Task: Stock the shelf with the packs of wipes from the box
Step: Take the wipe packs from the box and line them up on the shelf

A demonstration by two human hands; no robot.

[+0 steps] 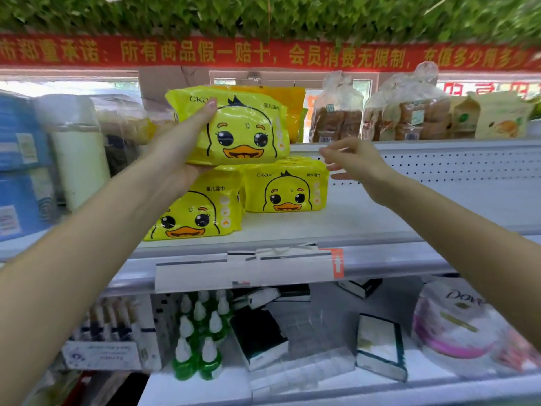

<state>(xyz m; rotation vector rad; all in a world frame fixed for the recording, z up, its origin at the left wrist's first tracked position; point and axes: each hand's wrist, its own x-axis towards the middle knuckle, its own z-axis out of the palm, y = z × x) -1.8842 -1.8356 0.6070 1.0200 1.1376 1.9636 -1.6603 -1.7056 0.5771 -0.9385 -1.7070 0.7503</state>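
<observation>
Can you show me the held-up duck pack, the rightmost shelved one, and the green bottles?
held duck pack (pixel 243 133), head view, on the duck's face.
rightmost shelved duck pack (pixel 285 190), head view, on its printed front.
green bottles (pixel 183 366), head view, on a front bottle's green base.

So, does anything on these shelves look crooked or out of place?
Yes. The front-left wipes pack on the middle shelf sits skewed, unlike the straight pack beside it. On the lower shelf, the dark boxes lie tumbled at different angles.
</observation>
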